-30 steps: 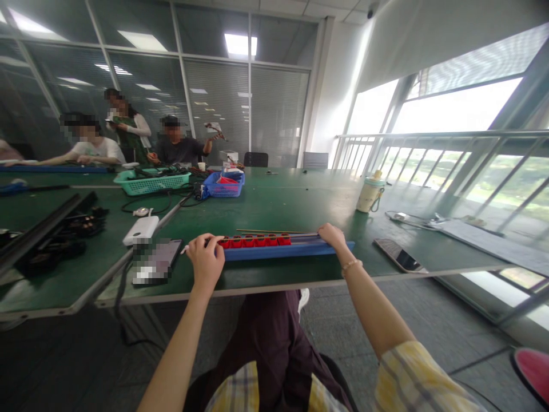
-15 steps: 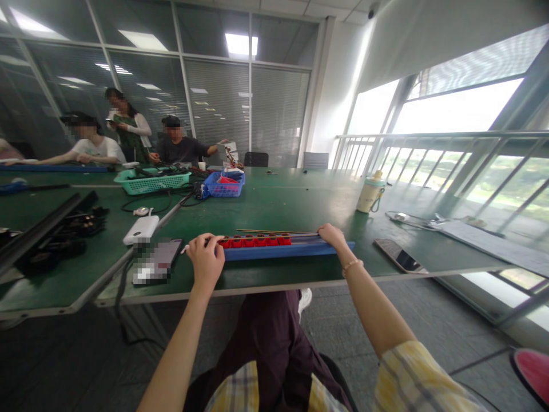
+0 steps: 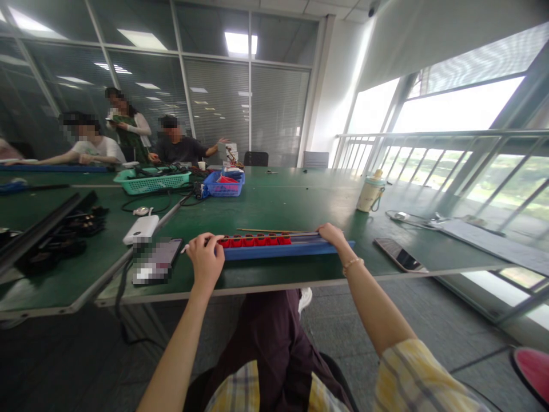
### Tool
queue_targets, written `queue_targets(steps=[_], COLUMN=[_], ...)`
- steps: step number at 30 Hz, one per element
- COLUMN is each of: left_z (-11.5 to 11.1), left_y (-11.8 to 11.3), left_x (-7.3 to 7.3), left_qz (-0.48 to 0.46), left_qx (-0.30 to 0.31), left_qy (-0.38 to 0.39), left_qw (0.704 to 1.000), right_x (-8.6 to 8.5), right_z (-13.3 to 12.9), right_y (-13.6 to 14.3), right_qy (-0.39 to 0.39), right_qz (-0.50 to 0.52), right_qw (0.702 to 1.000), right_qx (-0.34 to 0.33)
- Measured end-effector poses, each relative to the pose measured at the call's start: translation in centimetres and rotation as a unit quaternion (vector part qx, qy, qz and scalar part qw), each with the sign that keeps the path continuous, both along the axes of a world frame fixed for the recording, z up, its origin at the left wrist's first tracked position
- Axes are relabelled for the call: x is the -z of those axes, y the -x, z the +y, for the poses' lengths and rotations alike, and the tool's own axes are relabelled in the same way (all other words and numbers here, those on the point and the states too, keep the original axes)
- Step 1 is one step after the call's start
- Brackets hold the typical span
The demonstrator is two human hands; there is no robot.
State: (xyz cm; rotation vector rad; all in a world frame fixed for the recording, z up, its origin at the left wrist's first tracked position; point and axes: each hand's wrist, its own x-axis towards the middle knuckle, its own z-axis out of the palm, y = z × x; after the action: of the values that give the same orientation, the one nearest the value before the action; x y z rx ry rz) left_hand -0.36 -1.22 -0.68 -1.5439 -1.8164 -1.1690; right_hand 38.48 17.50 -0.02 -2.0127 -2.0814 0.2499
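Note:
A long blue rail lies across the table near its front edge, with a row of several red blocks in its left and middle part. My left hand is closed at the rail's left end, fingers bent over it. At the right end my right hand is closed with its fingertips on the top. A thin stick runs along the top of the rail between my hands. Another thin yellowish stick lies just behind the rail. What lies under my fingers is partly hidden.
Phones lie to both sides, with a white power bank at left. Behind stand a green basket, a blue basket and a bottle. Black parts lie far left. People are across the table.
The thin stick on top of the rail has shifted slightly. My hands and the rail have stayed in nearly the same place.

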Motion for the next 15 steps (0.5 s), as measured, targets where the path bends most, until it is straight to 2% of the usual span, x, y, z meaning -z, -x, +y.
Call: queue_targets(steps=[6,15], left_z=[0.03,-0.1], left_y=[0.02,-0.09], left_x=[0.07,-0.18], left_qz=[-0.004,-0.014], left_qx=[-0.001,0.002], left_qy=[0.004,0.012], left_qw=[1.0,1.0], right_x=[0.02,-0.04], right_z=[0.58,0.29], right_y=[-0.22,-0.17], right_qy=[0.017,0.001], right_qz=[-0.014,-0.013], right_qw=[1.0,1.0], right_qx=[-0.011,-0.014])
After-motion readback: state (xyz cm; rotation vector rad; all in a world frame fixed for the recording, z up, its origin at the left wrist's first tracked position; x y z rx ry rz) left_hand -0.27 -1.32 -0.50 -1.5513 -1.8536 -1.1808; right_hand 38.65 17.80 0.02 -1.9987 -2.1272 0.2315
